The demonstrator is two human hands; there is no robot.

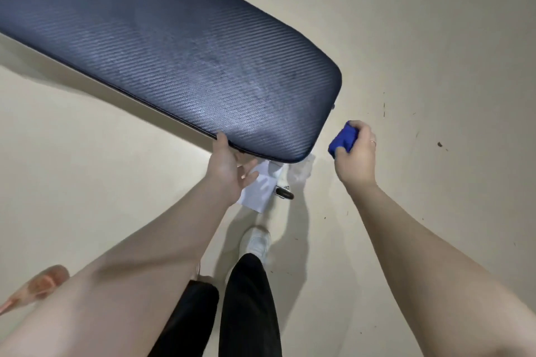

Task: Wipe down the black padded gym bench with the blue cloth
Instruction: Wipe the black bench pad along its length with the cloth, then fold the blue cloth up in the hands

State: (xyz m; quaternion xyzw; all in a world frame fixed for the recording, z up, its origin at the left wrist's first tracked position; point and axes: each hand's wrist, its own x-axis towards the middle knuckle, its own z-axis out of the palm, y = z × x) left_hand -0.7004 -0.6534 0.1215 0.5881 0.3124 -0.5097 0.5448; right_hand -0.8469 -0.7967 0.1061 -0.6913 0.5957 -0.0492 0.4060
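The black padded gym bench (162, 46) runs from the upper left down to a rounded end near the middle of the view. Its textured top shows pale smears near that end. My left hand (229, 171) is at the bench's near edge, thumb touching the edge, fingers spread below it and holding nothing. My right hand (355, 153) is off the bench, just right of its rounded end, closed around the bunched blue cloth (342, 139). The cloth does not touch the pad.
Below the bench end lie white paper sheets (258, 191) and a black-tipped metal bench foot (284, 193) on the beige floor (435, 52). My white shoe (256, 240) and black trousers (249, 304) stand under the hands. An orange translucent object (43, 284) sits at the lower left.
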